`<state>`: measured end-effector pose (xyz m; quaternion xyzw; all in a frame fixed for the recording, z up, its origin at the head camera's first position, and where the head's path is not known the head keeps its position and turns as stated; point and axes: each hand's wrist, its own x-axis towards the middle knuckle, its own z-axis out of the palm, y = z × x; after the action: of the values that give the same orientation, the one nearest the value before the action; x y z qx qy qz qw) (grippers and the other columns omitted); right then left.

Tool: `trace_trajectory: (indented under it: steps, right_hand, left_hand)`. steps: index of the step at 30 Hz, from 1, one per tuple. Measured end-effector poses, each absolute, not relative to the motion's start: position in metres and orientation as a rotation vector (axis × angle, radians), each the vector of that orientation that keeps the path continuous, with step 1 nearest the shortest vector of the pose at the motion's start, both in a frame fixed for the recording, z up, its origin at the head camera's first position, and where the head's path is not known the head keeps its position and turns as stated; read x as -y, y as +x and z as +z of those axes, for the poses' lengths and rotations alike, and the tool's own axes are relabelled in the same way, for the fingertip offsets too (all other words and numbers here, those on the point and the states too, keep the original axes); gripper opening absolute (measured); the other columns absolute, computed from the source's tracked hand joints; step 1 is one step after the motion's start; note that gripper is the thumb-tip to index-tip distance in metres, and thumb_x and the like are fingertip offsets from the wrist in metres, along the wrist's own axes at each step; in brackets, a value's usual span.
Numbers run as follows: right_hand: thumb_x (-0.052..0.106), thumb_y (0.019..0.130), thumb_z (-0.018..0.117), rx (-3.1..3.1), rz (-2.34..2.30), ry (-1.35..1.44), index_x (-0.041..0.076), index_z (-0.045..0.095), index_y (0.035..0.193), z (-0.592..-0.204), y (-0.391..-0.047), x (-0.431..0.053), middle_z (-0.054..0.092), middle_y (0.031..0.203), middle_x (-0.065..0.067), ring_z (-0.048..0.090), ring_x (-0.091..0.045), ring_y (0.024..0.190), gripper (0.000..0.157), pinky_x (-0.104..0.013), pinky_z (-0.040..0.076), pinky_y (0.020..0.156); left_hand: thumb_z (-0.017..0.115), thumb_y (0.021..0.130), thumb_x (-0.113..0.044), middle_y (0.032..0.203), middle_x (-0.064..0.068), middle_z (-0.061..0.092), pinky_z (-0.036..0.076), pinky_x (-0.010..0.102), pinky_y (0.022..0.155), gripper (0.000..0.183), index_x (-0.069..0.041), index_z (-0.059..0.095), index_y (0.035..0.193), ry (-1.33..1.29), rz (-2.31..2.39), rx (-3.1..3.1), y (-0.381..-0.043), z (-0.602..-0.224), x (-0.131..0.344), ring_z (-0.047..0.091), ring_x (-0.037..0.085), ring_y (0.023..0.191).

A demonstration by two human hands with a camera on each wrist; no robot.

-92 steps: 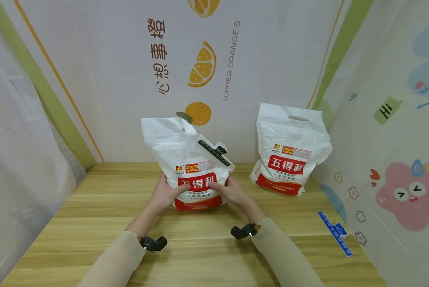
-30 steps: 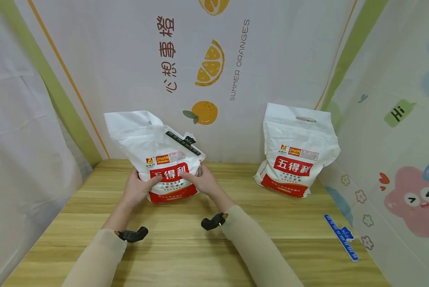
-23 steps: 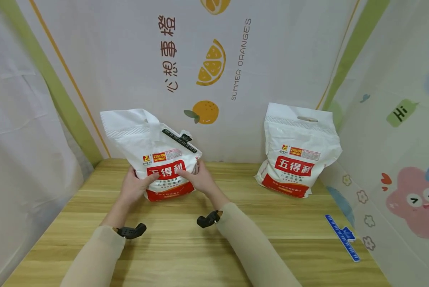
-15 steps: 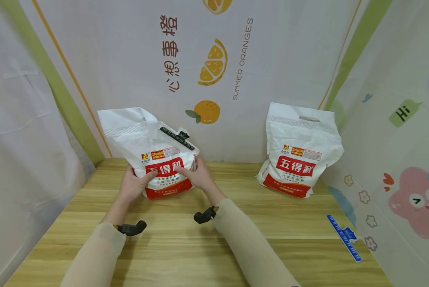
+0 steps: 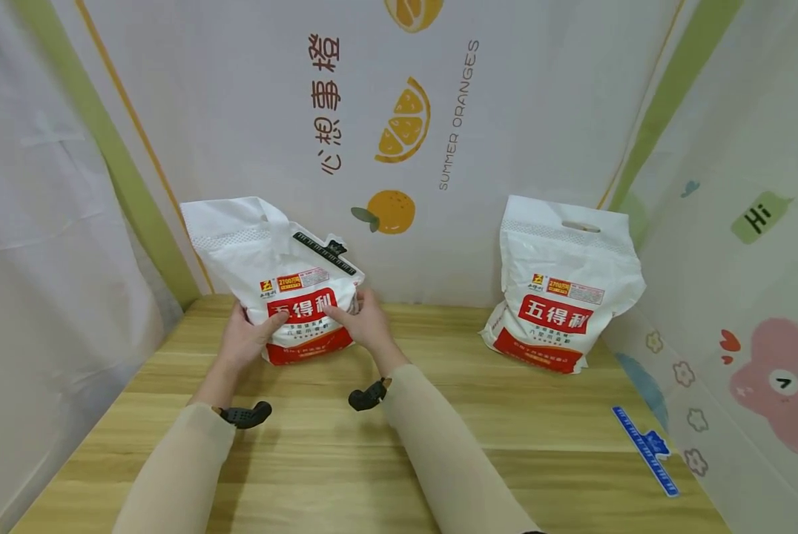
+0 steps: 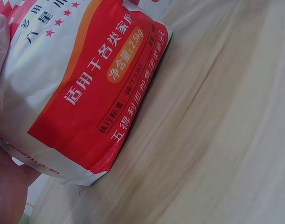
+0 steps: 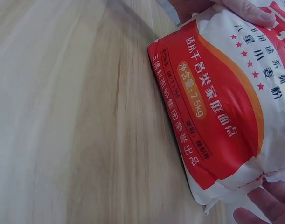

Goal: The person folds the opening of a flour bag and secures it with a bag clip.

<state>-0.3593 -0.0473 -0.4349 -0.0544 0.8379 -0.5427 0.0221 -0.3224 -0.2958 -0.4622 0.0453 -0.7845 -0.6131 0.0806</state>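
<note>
A white and red flour bag with its top corner folded over stands tilted at the back left of the table. A black bag clip spans the fold's slanted edge. My left hand grips the bag's left side, thumb across the front. From the right side my right hand holds it, its thumb also on the front label. In the right wrist view, fingertips of the right hand reach the bag's side seam. The left wrist view shows the bag's lower edge close over the wood.
A second flour bag, with a flat handle top, stands upright at the back right. A blue bag clip lies near the table's right edge. A printed curtain hangs behind the wooden table.
Both hands have carried the clipped flour bag leftward and slightly back from mid-table, keeping their hold. The view has shifted a little; the second bag and blue clip stay put.
</note>
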Motion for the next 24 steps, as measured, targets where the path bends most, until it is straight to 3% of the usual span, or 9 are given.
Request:
trace_trajectory:
  steps: [11,18,20,24]
  right_hand:
    - [0.062,0.096,0.079,-2.608,-1.635,-0.152,0.014,0.05,0.15,-0.437,-0.365,0.056,0.066,0.144,-0.014,0.063,-0.031,0.133,0.078,-0.053,0.056,0.112]
    - [0.058,0.098,0.079,-2.666,-1.597,-0.141,0.014,0.053,0.15,-0.433,-0.367,0.061,0.066,0.145,-0.013,0.064,-0.032,0.133,0.073,-0.052,0.054,0.113]
    - [0.057,0.098,0.08,-2.663,-1.603,-0.13,0.015,0.053,0.151,-0.432,-0.367,0.062,0.066,0.146,-0.013,0.063,-0.032,0.134,0.073,-0.052,0.054,0.114]
    - [0.056,0.097,0.08,-2.653,-1.607,-0.119,0.016,0.052,0.152,-0.432,-0.368,0.065,0.066,0.148,-0.013,0.063,-0.032,0.137,0.074,-0.053,0.053,0.116]
  left_hand:
    - [0.074,0.102,-0.055,0.168,0.022,0.046,0.047,0.059,0.123,0.1,-0.012,0.019,0.172,0.17,-1.779,2.376,-0.327,-0.465,0.304,0.053,0.041,0.15]
    - [0.074,0.103,-0.05,0.166,0.019,0.05,0.055,0.038,0.112,0.093,-0.012,0.023,0.171,0.177,-1.768,2.362,-0.328,-0.461,0.305,0.057,0.033,0.144]
    - [0.074,0.104,-0.048,0.167,0.019,0.048,0.055,0.041,0.114,0.092,-0.012,0.022,0.171,0.185,-1.789,2.353,-0.327,-0.458,0.305,0.056,0.034,0.146]
    - [0.073,0.105,-0.045,0.17,0.021,0.045,0.047,0.056,0.124,0.092,-0.012,0.02,0.172,0.191,-1.834,2.341,-0.326,-0.455,0.305,0.053,0.039,0.15]
